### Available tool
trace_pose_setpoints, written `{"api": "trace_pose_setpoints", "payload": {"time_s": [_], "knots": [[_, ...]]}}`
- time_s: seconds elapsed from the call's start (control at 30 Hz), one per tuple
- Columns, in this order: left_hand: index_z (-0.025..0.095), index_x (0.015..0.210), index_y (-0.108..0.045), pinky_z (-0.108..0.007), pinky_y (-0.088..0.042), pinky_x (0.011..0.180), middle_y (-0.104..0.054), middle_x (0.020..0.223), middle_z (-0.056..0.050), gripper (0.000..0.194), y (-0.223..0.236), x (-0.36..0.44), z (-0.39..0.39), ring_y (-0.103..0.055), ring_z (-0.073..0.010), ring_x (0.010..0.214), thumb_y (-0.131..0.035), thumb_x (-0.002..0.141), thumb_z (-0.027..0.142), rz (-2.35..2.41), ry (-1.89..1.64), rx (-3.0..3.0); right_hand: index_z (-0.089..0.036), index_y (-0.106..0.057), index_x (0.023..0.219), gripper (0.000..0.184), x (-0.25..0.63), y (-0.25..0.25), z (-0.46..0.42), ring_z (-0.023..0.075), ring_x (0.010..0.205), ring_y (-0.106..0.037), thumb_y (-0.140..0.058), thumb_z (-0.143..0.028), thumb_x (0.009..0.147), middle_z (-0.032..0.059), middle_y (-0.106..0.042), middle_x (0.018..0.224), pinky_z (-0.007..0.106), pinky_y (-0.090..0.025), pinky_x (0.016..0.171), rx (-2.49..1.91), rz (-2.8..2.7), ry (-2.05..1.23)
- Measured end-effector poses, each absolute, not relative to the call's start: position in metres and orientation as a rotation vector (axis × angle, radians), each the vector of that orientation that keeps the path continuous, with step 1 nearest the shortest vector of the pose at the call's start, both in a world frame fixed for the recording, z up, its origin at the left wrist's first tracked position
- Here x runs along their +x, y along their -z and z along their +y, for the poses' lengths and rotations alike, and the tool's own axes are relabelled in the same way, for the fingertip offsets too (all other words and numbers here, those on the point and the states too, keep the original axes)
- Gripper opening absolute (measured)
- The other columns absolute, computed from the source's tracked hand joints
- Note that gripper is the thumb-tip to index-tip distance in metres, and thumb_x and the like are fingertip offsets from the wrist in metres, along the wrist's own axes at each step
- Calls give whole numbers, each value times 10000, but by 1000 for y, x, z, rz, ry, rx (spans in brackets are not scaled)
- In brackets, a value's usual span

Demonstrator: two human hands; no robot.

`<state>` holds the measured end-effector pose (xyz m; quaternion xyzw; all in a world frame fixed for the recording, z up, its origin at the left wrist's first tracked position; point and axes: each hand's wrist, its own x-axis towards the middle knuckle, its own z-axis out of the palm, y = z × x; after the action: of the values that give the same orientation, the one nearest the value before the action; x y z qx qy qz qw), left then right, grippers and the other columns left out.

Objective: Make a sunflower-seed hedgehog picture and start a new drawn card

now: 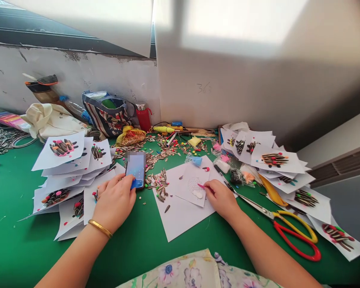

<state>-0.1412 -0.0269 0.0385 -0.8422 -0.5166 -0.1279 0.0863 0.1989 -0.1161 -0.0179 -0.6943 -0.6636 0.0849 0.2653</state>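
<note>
My left hand [114,200], with a gold bangle at its wrist, lies palm down with its fingers apart. One of its digits touches the lower screen of a phone [135,168]. My right hand [221,197] pinches a small, thin pink stick-like piece [201,186], whose kind I cannot make out. Its tip is over a small white card [184,192] with a printed dotted outline and a white lump [197,194] on it. Under the card is a larger white sheet [171,224]. Sunflower seeds [159,183] lie on the sheet's upper left part.
Stacks of cards with seed pictures stand at left [73,166] and right [303,173]. Red-and-yellow scissors [297,234] lie right of my right forearm. Behind are scattered seeds, coloured clay packets [196,161], a striped bag [106,116] and a red bottle [143,118].
</note>
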Motion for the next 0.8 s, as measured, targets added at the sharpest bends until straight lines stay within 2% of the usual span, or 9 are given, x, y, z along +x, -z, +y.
{"api": "trace_pose_setpoints", "payload": {"time_s": [0.37, 0.8], "knots": [[136, 1164, -586, -436, -325, 1034, -707, 1107, -119, 358, -22, -143, -16, -503, -269, 1265, -390, 865, 158, -1506, 337, -2528, -225, -626, 921, 172, 198, 16, -117, 182, 810, -597, -457, -253, 939, 33, -648, 882, 295, -436, 692, -1877, -1797, -243], [177, 1213, -559, -460, -283, 1070, -704, 1143, -91, 435, -24, -130, -12, -459, -258, 1314, -424, 804, 115, -1532, 378, -2595, -228, -632, 926, 171, 199, 17, -116, 184, 819, -601, -464, -258, 936, 33, -652, 884, 293, -442, 699, -1872, -1791, -242]]}}
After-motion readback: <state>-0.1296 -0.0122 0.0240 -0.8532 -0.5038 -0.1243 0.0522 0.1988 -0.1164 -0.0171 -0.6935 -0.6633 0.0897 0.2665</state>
